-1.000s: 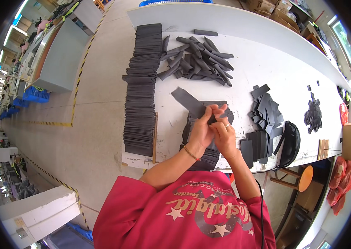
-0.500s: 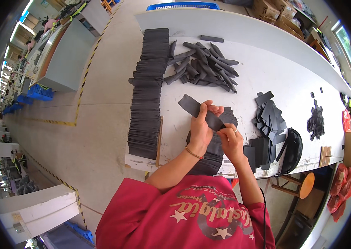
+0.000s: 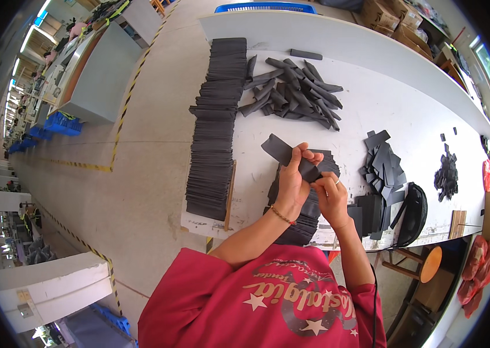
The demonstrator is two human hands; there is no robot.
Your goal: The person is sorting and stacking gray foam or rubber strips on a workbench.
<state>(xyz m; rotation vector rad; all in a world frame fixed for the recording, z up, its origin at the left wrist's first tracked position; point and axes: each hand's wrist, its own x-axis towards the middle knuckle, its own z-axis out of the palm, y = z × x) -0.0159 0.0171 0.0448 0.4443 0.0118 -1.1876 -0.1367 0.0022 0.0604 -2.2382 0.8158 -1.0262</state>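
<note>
Over the white table (image 3: 245,191), both hands hold one flat dark grey strip (image 3: 278,149). My left hand (image 3: 293,184) grips its middle, thumb on top and fingers behind, with the free end slanting up to the left. At the strip's lower right end, my right hand (image 3: 330,194) pinches the corner between thumb and fingers. Below the hands lies a stack of dark grey pieces (image 3: 296,232), partly hidden by my left forearm. A long upright-packed row of similar pieces (image 3: 213,139) runs along the table's left side. Beyond my hands is a loose heap of folded strips (image 3: 300,95).
Flat dark pieces (image 3: 383,165) are piled right of my hands, beside a black pouch (image 3: 413,214). Farther right sits a heap of small dark bits (image 3: 446,174). A white partition (image 3: 343,37) edges the back. A wooden stool (image 3: 430,264) stands by the table's front right.
The whole view has shifted slightly, so the table and hands appear a little farther right. Both hands keep their hold on the strip, which is tilted slightly more steeply.
</note>
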